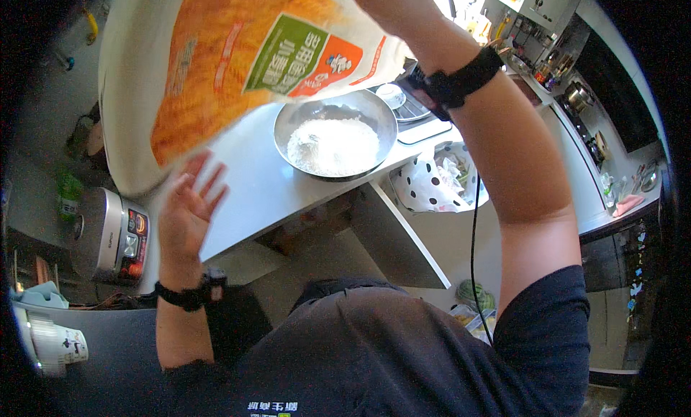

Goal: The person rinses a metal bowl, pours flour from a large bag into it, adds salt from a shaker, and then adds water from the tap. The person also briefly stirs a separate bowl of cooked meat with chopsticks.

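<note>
A large flour bag (216, 76), orange and white with printed writing, hangs tilted over the counter. My right hand (378, 4) grips it by its upper edge; the fingers are largely cut off by the top of the picture. Below the bag, a wide stainless steel bowl (390, 133) stands at the counter's front edge. White flour (334, 147) is heaped inside it. My left hand (191, 206) is held up with its fingers apart, close to the bag's lower left end. Whether the fingertips touch the bag, I cannot tell.
A Supor rice cooker (110, 239) stands left on the white counter (243, 195). Under the counter, a cabinet door (405, 239) sticks out. A polka-dot bin bag (426, 185) hangs beside it. A black cable (474, 255) runs down past a watermelon (476, 295). A small bowl (391, 95) sits behind.
</note>
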The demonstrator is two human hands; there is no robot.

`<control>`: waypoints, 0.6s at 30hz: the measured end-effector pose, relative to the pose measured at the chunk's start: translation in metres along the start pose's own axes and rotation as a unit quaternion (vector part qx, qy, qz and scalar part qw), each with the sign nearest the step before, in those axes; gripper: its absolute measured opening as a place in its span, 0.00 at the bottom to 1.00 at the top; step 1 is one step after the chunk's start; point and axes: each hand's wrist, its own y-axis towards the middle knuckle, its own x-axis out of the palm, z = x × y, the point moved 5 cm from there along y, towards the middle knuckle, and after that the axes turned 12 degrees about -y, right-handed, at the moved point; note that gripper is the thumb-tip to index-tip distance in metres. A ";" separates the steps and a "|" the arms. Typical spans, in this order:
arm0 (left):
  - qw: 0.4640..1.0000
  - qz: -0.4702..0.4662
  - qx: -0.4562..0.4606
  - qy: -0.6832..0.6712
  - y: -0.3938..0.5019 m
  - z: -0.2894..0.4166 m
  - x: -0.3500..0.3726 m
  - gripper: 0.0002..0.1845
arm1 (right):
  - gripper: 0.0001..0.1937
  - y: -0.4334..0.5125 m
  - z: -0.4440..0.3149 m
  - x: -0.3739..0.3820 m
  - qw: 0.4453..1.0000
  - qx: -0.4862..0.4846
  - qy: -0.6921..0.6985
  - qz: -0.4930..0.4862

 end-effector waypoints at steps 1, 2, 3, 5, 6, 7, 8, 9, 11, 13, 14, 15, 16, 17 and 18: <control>0.988 -0.015 -0.102 -0.113 -0.008 -0.017 -0.001 0.34 | 0.29 -0.008 -0.014 0.001 0.986 -0.132 -0.096 0.034; 0.961 -0.089 -0.170 -0.197 -0.017 -0.029 0.006 0.38 | 0.26 -0.023 -0.026 0.004 0.944 -0.262 -0.188 0.067; 0.921 -0.150 -0.224 -0.281 -0.026 -0.038 0.014 0.42 | 0.23 -0.031 -0.027 0.006 0.934 -0.277 -0.220 0.045; 0.906 -0.171 -0.242 -0.301 -0.035 -0.045 0.016 0.45 | 0.17 -0.044 -0.020 0.005 0.947 -0.247 -0.205 -0.023; 0.896 -0.183 -0.249 -0.318 -0.040 -0.049 0.019 0.46 | 0.09 -0.063 -0.029 0.007 0.873 -0.404 -0.244 0.126; 0.882 -0.190 -0.256 -0.348 -0.043 -0.052 0.023 0.45 | 0.09 -0.070 -0.031 0.004 0.891 -0.402 -0.197 0.081; 0.866 -0.197 -0.263 -0.376 -0.046 -0.055 0.027 0.44 | 0.09 -0.076 -0.025 0.002 0.915 -0.391 -0.088 0.041; 0.875 -0.188 -0.237 -0.378 -0.047 -0.058 0.029 0.43 | 0.09 -0.082 -0.026 -0.002 0.913 -0.408 0.009 -0.007; 0.890 -0.170 -0.187 -0.380 -0.047 -0.067 0.037 0.42 | 0.09 -0.098 -0.021 -0.014 0.898 -0.434 0.041 -0.057; 0.904 -0.132 -0.147 -0.380 -0.043 -0.077 0.047 0.40 | 0.07 -0.109 -0.009 -0.026 0.900 -0.411 0.063 -0.128; 0.914 -0.082 -0.131 -0.375 -0.040 -0.083 0.050 0.39 | 0.07 -0.114 -0.002 -0.032 0.898 -0.407 0.088 -0.144; 0.933 -0.095 -0.155 -0.310 -0.031 -0.089 0.062 0.40 | 0.07 -0.118 0.007 -0.039 0.895 -0.402 0.103 -0.162; 0.929 -0.148 -0.167 -0.296 -0.031 -0.090 0.076 0.43 | 0.05 -0.120 0.017 -0.044 0.899 -0.388 0.089 -0.183; 0.927 -0.178 -0.180 -0.278 -0.030 -0.092 0.089 0.46 | 0.04 -0.122 0.026 -0.049 0.901 -0.371 0.109 -0.198; 0.928 -0.187 -0.196 -0.257 -0.032 -0.096 0.100 0.50 | 0.05 -0.125 0.034 -0.056 0.898 -0.373 0.111 -0.205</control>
